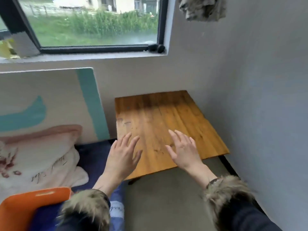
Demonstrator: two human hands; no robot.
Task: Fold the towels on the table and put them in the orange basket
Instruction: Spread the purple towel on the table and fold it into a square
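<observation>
A small wooden table (163,117) stands in the room's corner, and I see no towel on its top. My left hand (123,154) hovers over the table's near left edge with fingers spread and straight. My right hand (182,148) is held over the table's near middle, fingers also spread, holding nothing. The orange basket (21,207) sits at the bottom left, its rim partly behind my left fur-cuffed sleeve. Blue folded cloth (116,209) lies in or beside the basket, just right of my left sleeve; I cannot tell which.
A white and pink pillow (41,157) lies on a dark blue bed at left, below a painted board (50,100) leaning on the wall. A window (93,22) is above. Grey walls close the table's far and right sides. Grey floor (166,197) lies before the table.
</observation>
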